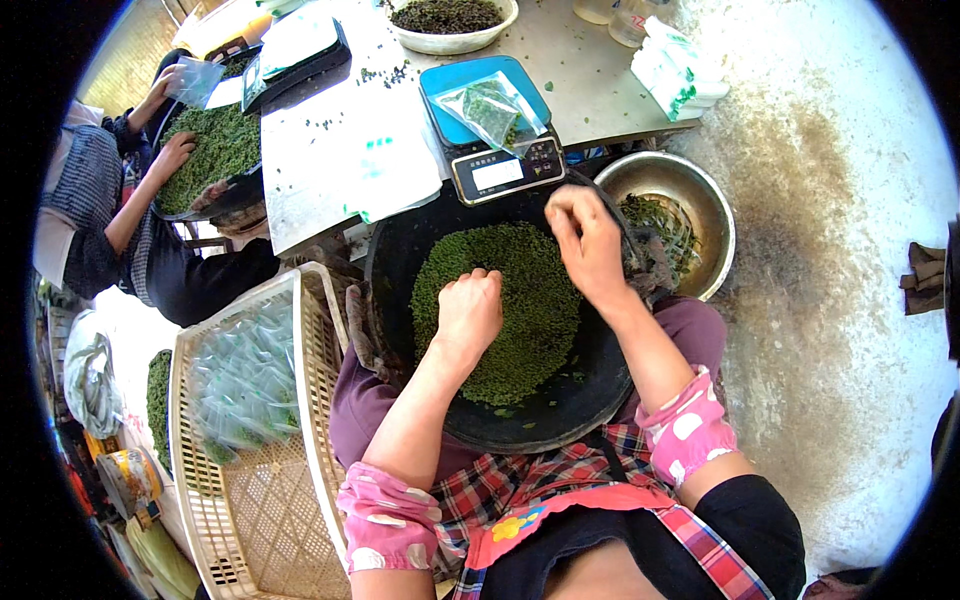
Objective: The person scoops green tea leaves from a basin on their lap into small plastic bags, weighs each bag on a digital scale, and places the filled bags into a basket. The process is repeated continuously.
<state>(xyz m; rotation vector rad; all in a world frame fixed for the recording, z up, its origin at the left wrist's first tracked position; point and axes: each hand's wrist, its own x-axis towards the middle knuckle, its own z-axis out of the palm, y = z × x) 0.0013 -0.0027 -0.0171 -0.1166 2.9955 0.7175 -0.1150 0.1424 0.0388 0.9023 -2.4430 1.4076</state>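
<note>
Left hand [468, 312] sits at frame centre, clenched into a fist, knuckles up, pressed into the pile of small green rolled leaves [535, 330]; whether it encloses any leaves cannot be told. Right hand [588, 243] is just above and to the right, fingers bent downward with tips gathered at the upper edge of the same pile; it appears to pinch a few leaves, but the grasp itself is hidden under the fingers. Both forearms enter from the lower edge, each with a pink patterned sleeve cover [686, 425] near the elbow.

The green leaves lie in a wide, shallow black round basin [580, 400] resting on the person's lap, centre of frame. Touching the basin's upper right rim is a round shiny metal bowl [712, 215] holding darker green scraps.

Directly above the basin, at upper centre, stands a blue-topped digital weighing scale [462, 78] with a small clear plastic bag of green leaves [492, 110] lying on its platform. The scale sits on a grey table [590, 85]; a white sheet of paper [340, 160] lies to its left, and a pale round bowl of dark leaves [452, 40] is at the top edge.

Lower left: a cream-coloured slatted plastic crate [270, 520] beside the lap, holding filled clear packets [245, 380].

Upper left: another person's hands [172, 155] rest on a second tray of green leaves [215, 150].
</note>
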